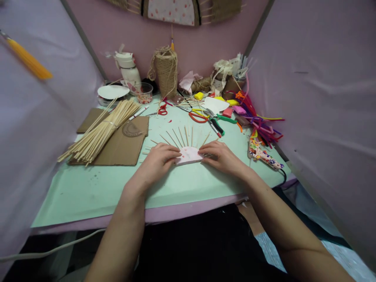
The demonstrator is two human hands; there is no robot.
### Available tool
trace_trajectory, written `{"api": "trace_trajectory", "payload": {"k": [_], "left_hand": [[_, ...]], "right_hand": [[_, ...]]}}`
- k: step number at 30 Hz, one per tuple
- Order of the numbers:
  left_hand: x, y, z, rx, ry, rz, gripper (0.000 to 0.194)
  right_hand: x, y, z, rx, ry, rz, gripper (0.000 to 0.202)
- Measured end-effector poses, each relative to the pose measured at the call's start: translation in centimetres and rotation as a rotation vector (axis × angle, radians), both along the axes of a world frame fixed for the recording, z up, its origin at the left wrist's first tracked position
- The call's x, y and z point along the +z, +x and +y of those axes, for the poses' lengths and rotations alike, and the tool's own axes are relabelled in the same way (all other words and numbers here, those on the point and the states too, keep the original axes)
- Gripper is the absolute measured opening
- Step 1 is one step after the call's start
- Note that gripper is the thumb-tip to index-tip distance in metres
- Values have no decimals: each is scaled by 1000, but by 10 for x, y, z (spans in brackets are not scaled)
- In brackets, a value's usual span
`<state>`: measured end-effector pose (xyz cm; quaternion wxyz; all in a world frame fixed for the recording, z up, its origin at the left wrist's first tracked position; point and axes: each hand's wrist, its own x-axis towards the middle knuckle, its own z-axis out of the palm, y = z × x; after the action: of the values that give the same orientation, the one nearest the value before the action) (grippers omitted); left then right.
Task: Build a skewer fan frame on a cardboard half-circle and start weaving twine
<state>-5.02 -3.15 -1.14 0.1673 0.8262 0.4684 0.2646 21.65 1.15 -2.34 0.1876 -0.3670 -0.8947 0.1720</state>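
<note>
A small half-round piece (189, 153), white with pinkish spots, lies on the table in front of me, its straight edge toward me. Thin wooden sticks (186, 136) fan out from its curved edge. My left hand (161, 159) grips its left end, fingers bent over it. At the opposite end, my right hand (217, 156) holds it between thumb and fingers. Both hands cover the sticks at the sides in part.
Left, a bundle of wooden sticks (101, 133) rests on cardboard (125, 150). Behind stand a twine roll (166, 72), a white bottle (129, 70) and a bead tub (143, 94). Red-handled scissors (198, 116), pliers (226, 118), pipe cleaners (264, 127) and a patterned glue gun (264, 154) lie right.
</note>
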Motion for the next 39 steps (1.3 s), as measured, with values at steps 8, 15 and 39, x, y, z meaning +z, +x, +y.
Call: {"api": "trace_trajectory", "payload": {"k": [8, 15, 39], "left_hand": [[-18, 28, -10, -23, 85, 160, 30], [-7, 30, -10, 13, -48, 199, 34], [-7, 36, -13, 96, -115, 196, 37]], "right_hand": [[-1, -3, -2, -2, 97, 6, 20], [1, -17, -3, 110, 222, 54, 23], [-12, -27, 6, 139, 193, -79, 23]]}}
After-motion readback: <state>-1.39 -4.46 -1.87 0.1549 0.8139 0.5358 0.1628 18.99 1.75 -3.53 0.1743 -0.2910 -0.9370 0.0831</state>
